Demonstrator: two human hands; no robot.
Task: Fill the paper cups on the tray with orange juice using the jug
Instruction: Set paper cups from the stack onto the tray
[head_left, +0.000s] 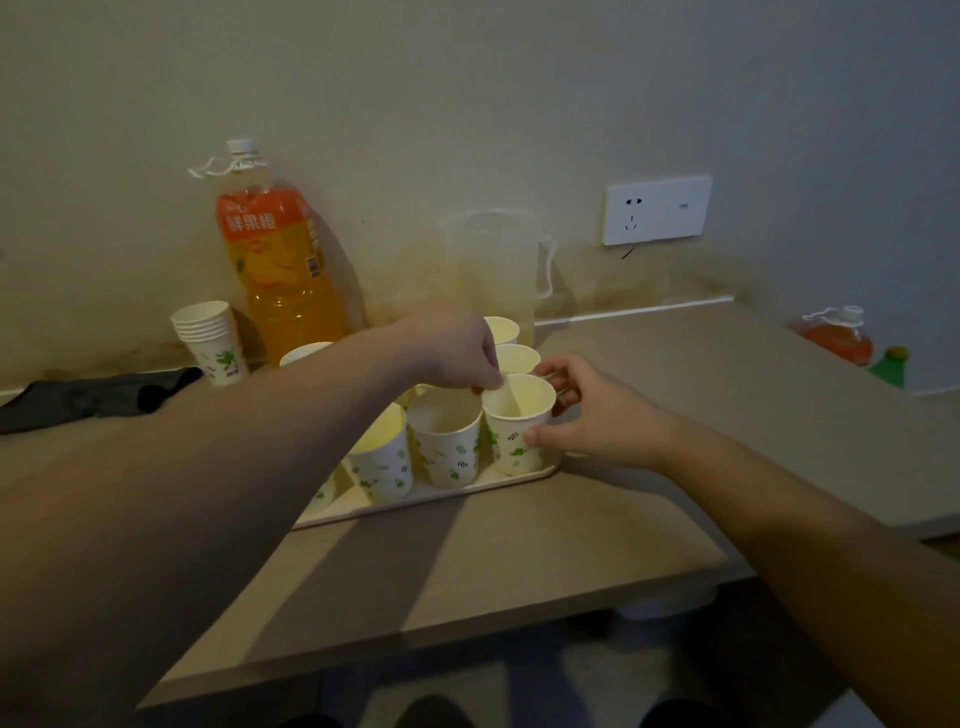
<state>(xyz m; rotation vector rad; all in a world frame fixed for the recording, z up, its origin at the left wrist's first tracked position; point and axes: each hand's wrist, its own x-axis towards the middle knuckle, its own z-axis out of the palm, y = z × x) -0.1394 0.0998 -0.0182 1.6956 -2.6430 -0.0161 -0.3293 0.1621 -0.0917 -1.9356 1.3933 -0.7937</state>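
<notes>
**Still setting out cups, no juice poured yet**

Right now both of my hands are on the paper cup (516, 422) at the near right corner of the tray (415, 503). My right hand (592, 415) curls around its outer side, thumb low on the wall and fingers wrapped behind it. My left hand (462, 349) reaches across from above and pinches the cup's far rim between fingertips and thumb.

Judging by what shows, the pouring has not begun. Every cup interior I can see looks pale and dry, with no orange in it. The jug (493, 270), a translucent pitcher with a handle on its right, stands behind the tray against the wall and appears empty. Nobody is touching it. The orange juice bottle (280, 260) stands capped to the left of the jug, mostly full. So what is left seems to be filling the jug and then filling every cup.

Counted: one tray on the table (675, 405). On it I can make out about seven cups, though my left forearm hides part of the tray, so there may be more. One stack of spare cups (210, 335) stands left of the bottle, roughly six nested. One jug. One large bottle, plus a second, smaller orange bottle (839, 335) far off at the right edge.
</notes>
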